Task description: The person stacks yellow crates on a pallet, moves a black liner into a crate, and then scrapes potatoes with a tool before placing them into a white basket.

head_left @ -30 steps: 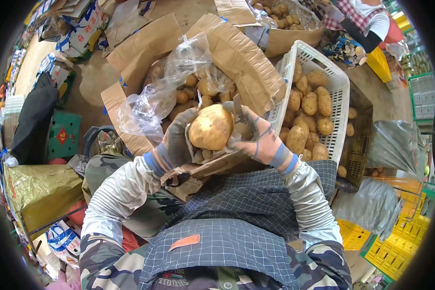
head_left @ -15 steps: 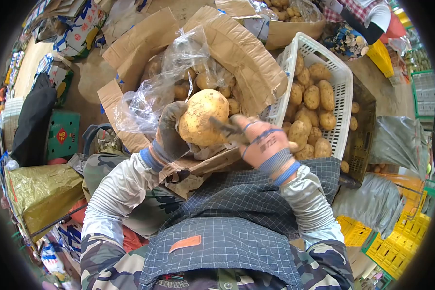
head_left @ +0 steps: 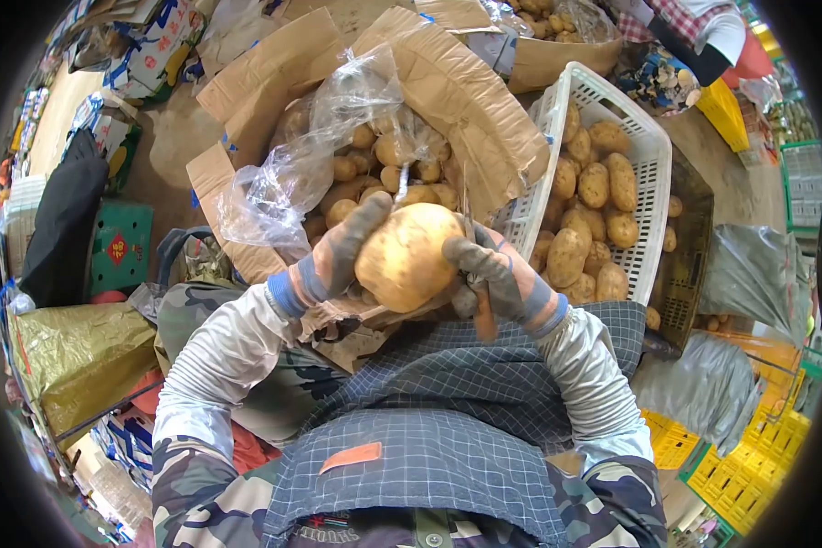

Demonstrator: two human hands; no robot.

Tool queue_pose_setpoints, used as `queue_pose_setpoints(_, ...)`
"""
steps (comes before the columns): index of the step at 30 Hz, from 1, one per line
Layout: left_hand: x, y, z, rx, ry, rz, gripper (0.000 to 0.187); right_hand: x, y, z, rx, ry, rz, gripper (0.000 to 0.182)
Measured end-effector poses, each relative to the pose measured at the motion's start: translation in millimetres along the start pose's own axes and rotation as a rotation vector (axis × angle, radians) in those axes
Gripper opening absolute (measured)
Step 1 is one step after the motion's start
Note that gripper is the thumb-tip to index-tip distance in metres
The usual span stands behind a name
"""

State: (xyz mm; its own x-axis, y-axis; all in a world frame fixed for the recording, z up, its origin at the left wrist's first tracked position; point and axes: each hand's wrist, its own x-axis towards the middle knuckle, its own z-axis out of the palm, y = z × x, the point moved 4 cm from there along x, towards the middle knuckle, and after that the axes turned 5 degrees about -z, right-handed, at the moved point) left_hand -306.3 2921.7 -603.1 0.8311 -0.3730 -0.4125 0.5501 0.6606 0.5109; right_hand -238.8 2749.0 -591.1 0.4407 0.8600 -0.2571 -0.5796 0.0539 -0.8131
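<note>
Potato (head_left: 406, 258) — large, pale, between the left hand (head_left: 345, 248) and right hand (head_left: 498, 274), both curled round it.

One large potato (head_left: 408, 258), one handled tool (head_left: 486, 320), two brown boxes (head_left: 457, 91) of potatoes (head_left: 395, 149) (one near, one far); at right, one white crate (head_left: 653, 146), one dark crate (head_left: 694, 192); at left, one green box (head_left: 135, 233).

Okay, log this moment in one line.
left hand: on large potato | right hand: same potato, plus knife | below: carton of potatoes | beside: white crate
</note>
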Motion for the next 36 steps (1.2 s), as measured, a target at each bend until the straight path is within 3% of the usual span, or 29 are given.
queue_pose_setpoints(1, -1, 3, 3, 0.165, 0.068, -0.03, 0.04, -2, -1, 1, -0.045, 0.103, 0.07, 0.046)
queue_pose_setpoints(2, 1, 12, -18, 0.635, 0.128, 0.346, 0.038, -4, -4, 2, -0.09, 0.207, 0.14, 0.043)
queue_pose_setpoints(3, -3, 41, -16, 1.075, 0.066, 0.531, 0.034, -4, -7, 3, -0.092, 0.206, 0.144, 0.043)
queue_pose_setpoints(4, -10, 69, -14, 1.66, 0.16, 0.83, 0.031, -3, -14, -3, -0.047, 0.312, 0.05, 0.037)
queue_pose_setpoints(5, -18, 96, -14, 2.002, 0.309, 1.165, 0.03, -4, -20, -9, 0.001, 0.416, -0.044, 0.03)
queue_pose_setpoints(6, -33, 124, -44, 1.19, 0.497, 0.728, 0.02, -10, -25, -16, 0.08, 0.438, -0.141, 0.025)
queue_pose_setpoints(7, -42, 143, -68, 0.517, 0.658, 0.838, 0.019, -13, -29, -31, 0.067, 0.478, -0.164, 0.023)
queue_pose_setpoints(8, -58, 167, -90, 0.804, 0.999, 0.876, 0.027, -15, -33, -44, 0.054, 0.52, -0.188, 0.022)
queue_pose_setpoints(9, -74, 183, -107, 1.358, 1.268, 0.921, 0.044, -18, -34, -51, 0.051, 0.521, -0.195, 0.022)
queue_pose_setpoints(10, -81, 183, -98, 1.804, 1.616, 0.683, 0.064, -23, -37, -58, 0.153, 0.57, -0.244, 0.023)
queue_pose_setpoints(12, -74, 163, -79, 2.19, 2.03, 0.483, 0.072, -29, -42, -66, 0.25, 0.623, -0.306, 0.024)
queue_pose_setpoints(14, -45, 134, -44, 2.381, 1.623, 0.801, 0.072, -31, -41, -64, 0.305, 0.688, -0.318, 0.03)
queue_pose_setpoints(15, -24, 109, -62, 2.297, 1.289, 0.799, 0.069, -31, -44, -57, 0.249, 0.711, -0.342, 0.032)
queue_pose_setpoints(17, 29, 65, -54, 2.17, 0.665, 0.3, 0.057, -33, -31, -65, 0.272, 0.673, -0.311, 0.033)
queue_pose_setpoints(18, 41, 39, -47, 2.111, 0.379, 0.582, 0.053, -32, -27, -67, 0.339, 0.632, -0.301, 0.03)
queue_pose_setpoints(20, 70, -22, -72, 2.371, 0.248, 0.399, 0.061, -29, -22, -65, 0.517, 0.555, -0.307, 0.02)
queue_pose_setpoints(21, 78, -37, -66, 2.369, 0.101, 0.088, 0.056, -30, -28, -58, 0.515, 0.629, -0.288, 0.019)
queue_pose_setpoints(23, 92, -68, -72, 2.404, 0.007, 0.044, 0.049, -34, -39, -50, 0.322, 0.684, -0.323, 0.031)
queue_pose_setpoints(24, 100, -79, -76, 2.479, -0.02, -0.036, 0.055, -37, -43, -46, 0.277, 0.681, -0.308, 0.043)
queue_pose_setpoints(26, 129, -113, -105, 2.62, 0.162, -0.001, 0.08, -43, -42, -52, 0.279, 0.656, -0.332, 0.044)
queue_pose_setpoints(27, 134, -116, -93, 2.621, 0.156, -0.008, 0.08, -45, -41, -53, 0.273, 0.615, -0.343, 0.045)
queue_pose_setpoints(29, 150, -124, -79, 2.792, -0.034, -0.416, 0.074, -49, -45, -49, 0.295, 0.629, -0.345, 0.045)
queue_pose_setpoints(30, 157, -139, -107, 2.799, -0.025, -0.417, 0.074, -50, -48, -47, 0.317, 0.647, -0.352, 0.045)
queue_pose_setpoints(31, 171, -154, -138, 2.799, 0.286, 0.386, 0.069, -50, -49, -48, 0.317, 0.642, -0.363, 0.045)
queue_pose_setpoints(34, 168, -144, -114, 3.573, 0.394, 0.294, 0.06, -54, -46, -52, 0.34, 0.639, -0.342, 0.045)
queue_pose_setpoints(35, 170, -130, -120, 2.65, 0.418, -0.035, 0.063, -54, -46, -54, 0.36, 0.621, -0.34, 0.045)
queue_pose_setpoints(36, 160, -123, -111, 2.556, 0.29, -0.037, 0.061, -54, -47, -55, 0.376, 0.602, -0.334, 0.045)
